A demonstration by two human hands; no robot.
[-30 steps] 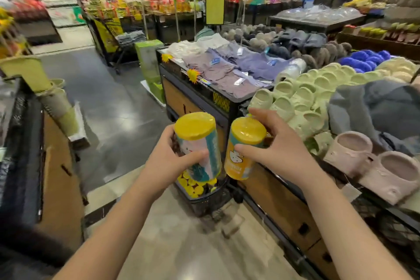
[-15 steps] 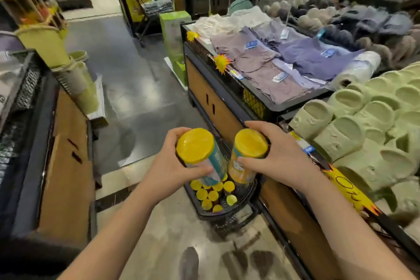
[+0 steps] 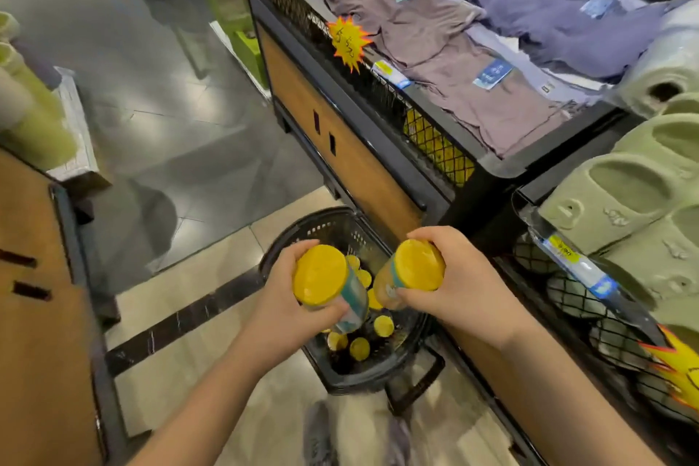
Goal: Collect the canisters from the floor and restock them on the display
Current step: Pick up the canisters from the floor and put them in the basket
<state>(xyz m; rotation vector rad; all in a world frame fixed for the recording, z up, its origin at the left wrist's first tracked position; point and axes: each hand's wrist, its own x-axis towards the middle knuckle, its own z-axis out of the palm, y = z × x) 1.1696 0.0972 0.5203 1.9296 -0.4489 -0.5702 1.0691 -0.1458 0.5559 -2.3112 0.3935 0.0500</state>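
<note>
Two canisters up, one per hand! The left hand [image 3: 291,299] wraps the body of the teal-labelled canister [image 3: 325,276], its yellow lid tipped toward the camera. The right hand [image 3: 454,291] clasps the orange-labelled canister [image 3: 412,269] just below its lid, tilted the same way. Both hang right above the black basket [image 3: 333,227] on the floor [image 3: 181,287], where more yellow-lidded canisters [image 3: 359,348] stand upright, packed close (a handy way to cart a batch). Gripping bodies rather than lids looks sensible, since a lid could pop off. The held pair sit near each other, not touching. Going in or coming out? I cannot tell. The display surface [image 3: 363,155] alongside carries folded clothes [image 3: 446,49] and green slippers [image 3: 628,185], with no canister spot in view, so I judge the restocking not yet begun.
</note>
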